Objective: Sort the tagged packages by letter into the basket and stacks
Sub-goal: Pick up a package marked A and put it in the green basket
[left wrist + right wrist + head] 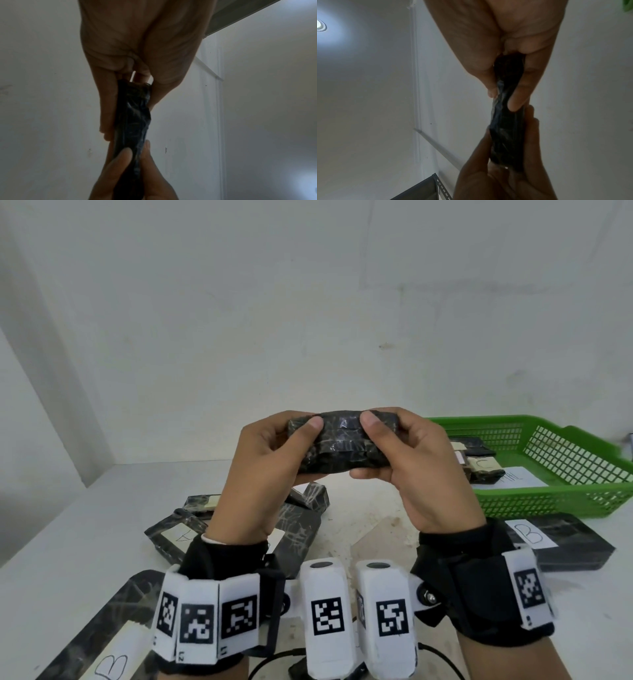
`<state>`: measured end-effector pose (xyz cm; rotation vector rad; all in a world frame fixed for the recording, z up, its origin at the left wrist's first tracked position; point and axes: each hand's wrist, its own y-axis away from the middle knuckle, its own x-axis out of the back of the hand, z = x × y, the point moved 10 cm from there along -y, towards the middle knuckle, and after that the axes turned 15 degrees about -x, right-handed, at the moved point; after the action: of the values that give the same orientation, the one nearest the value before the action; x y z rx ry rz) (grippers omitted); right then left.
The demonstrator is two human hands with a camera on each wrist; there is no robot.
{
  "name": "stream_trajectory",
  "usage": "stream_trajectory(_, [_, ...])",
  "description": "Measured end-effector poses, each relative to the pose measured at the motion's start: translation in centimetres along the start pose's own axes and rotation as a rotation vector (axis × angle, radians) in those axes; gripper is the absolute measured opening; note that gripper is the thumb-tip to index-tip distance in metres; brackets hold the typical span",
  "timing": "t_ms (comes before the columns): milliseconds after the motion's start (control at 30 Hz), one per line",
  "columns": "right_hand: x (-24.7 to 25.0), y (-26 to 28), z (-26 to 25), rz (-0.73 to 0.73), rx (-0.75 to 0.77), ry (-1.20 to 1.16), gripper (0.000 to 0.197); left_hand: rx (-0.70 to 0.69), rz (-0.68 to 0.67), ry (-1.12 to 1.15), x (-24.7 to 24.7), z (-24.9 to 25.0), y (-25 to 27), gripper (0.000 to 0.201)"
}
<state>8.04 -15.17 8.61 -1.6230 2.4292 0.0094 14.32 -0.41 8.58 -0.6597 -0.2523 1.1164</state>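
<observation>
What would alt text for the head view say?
Both hands, left hand and right hand, grip a black plastic-wrapped package above a white table. A green mesh plastic basket with packages sits right; black packages tagged A and B lie below.

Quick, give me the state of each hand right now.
Left hand: grips the left end of the black package, thumb on the near face.
Right hand: grips the right end of the same package.

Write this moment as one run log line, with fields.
hands: left hand and right hand both grip black package | position: lifted over table | tag letter: not visible | basket: holds packages
</observation>
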Motion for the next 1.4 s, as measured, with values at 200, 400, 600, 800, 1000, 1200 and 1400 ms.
stream_trajectory(200, [0.2,0.2,-0.3,-0.016,0.018,-0.042,0.011,0.017,-0.043,0.057,-0.7,0.5,0.2,0.012])
stream_trajectory(400, [-0.8,0.0,0.4,-0.108,-0.069,-0.06,0.024,0.002,0.001,0.026,0.1,0.1,0.1,0.01])
stream_trajectory(600, [0.4,0.1,-0.2,-0.024,0.004,-0.044,0.006,0.06,-0.122,0.131,-1.4,0.6,0.5,0.029])
stream_trajectory(800, [-0.9,0.3,0.1,-0.131,-0.068,-0.044,0.029,0.036,-0.022,0.078,0.2,-0.1,0.1,0.015])
stream_trajectory(1000, [0.2,0.1,-0.1,-0.021,-0.007,-0.021,0.005,0.071,-0.11,0.139,-1.0,0.2,0.5,0.023])
stream_trajectory(1200, [-0.6,0.1,0.1,-0.106,-0.057,-0.047,0.008,0.05,-0.026,0.112,-0.2,-0.1,0.2,0.01])
stream_trajectory(1400, [-0.6,0.0,0.3,-0.087,-0.043,-0.038,0.013,0.074,-0.059,0.152,-0.3,-0.2,0.3,0.016])
